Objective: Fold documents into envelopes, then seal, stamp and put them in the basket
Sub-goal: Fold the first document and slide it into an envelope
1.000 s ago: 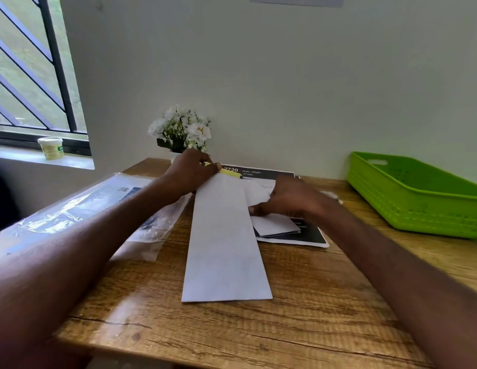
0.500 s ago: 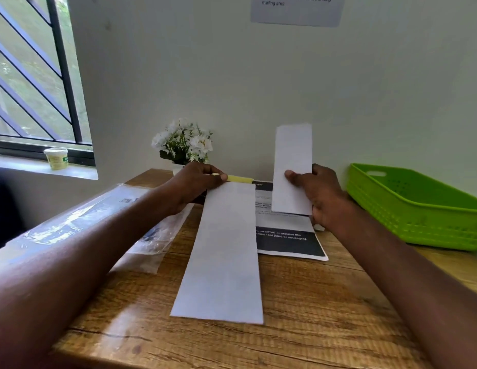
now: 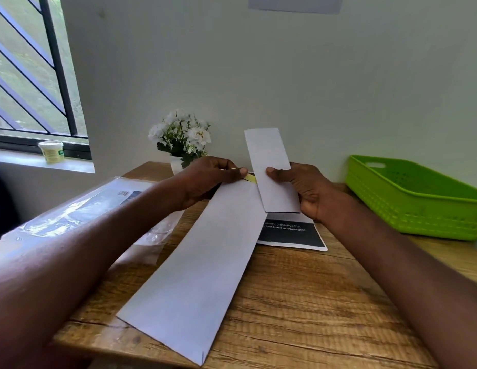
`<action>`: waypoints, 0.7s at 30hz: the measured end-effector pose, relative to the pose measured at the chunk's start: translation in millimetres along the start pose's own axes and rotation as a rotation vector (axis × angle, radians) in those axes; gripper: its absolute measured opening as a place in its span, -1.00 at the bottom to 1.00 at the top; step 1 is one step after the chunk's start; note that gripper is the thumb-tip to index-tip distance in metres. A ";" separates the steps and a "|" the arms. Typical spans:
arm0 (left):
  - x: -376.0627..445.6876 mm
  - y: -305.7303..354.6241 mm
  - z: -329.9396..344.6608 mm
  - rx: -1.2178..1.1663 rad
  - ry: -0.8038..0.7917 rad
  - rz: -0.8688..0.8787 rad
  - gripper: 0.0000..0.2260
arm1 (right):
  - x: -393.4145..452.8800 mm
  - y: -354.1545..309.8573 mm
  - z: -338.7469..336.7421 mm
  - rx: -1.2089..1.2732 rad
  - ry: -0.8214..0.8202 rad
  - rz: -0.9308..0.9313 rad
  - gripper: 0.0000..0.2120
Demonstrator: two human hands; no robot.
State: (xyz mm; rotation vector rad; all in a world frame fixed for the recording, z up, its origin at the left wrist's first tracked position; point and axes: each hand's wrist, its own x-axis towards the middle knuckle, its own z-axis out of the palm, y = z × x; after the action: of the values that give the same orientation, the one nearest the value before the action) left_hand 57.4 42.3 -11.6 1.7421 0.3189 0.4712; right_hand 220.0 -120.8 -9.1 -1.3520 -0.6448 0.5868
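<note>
With the left hand [image 3: 205, 179] pinching the far mouth of the envelope [image 3: 200, 259] open, we steer the folded document [image 3: 274, 169], gripped in the right hand [image 3: 304, 187], squarely in.

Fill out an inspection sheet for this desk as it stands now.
Surface: wooden table, grain visible.
Job's things: long white envelope held at its far end by left hand; folded document upright in right hand; green basket at right.
Clutter: plastic sleeve, printed sheet, flower pot.
Grip: both hands pinching paper.
Cables: nothing seen.
Surroundings: plain wall, barred window, tub on sill.
</note>
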 end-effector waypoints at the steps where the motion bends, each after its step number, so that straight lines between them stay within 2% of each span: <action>1: 0.2 0.1 1.1 -0.014 -0.004 0.005 -0.66 | 0.1 1.1 1.6 -0.005 0.003 -0.004 -0.67; 6: -0.1 0.5 8.0 -0.074 0.047 0.017 -0.73 | -1.9 2.6 5.2 -0.015 -0.063 0.026 -0.59; 9: -3.4 -0.8 8.2 -0.179 -0.033 -0.033 -0.80 | 0.9 3.0 4.7 0.011 0.017 -0.021 -0.54; 11: -5.6 -2.2 7.7 -0.139 -0.086 -0.080 -0.86 | 2.1 3.1 3.9 0.046 0.040 -0.027 -0.54; 14: -3.7 -4.7 7.2 -0.074 -0.073 -0.080 -0.77 | 2.6 1.5 0.8 0.040 0.053 -0.033 -0.59; 18: -1.3 -7.1 2.5 -0.027 -0.051 -0.101 -0.66 | 6.8 -3.9 -15.3 0.115 0.212 -0.090 -0.71; 21: -1.7 -8.7 1.9 -0.016 -0.061 -0.116 -0.55 | 7.1 -5.8 -20.0 0.108 0.214 -0.101 -0.76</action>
State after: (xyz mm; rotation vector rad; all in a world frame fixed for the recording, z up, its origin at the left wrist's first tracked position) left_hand 57.2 41.8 -20.7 1.7088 0.3698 0.3354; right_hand 239.4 -130.3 -4.8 -1.2525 -0.4972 0.3840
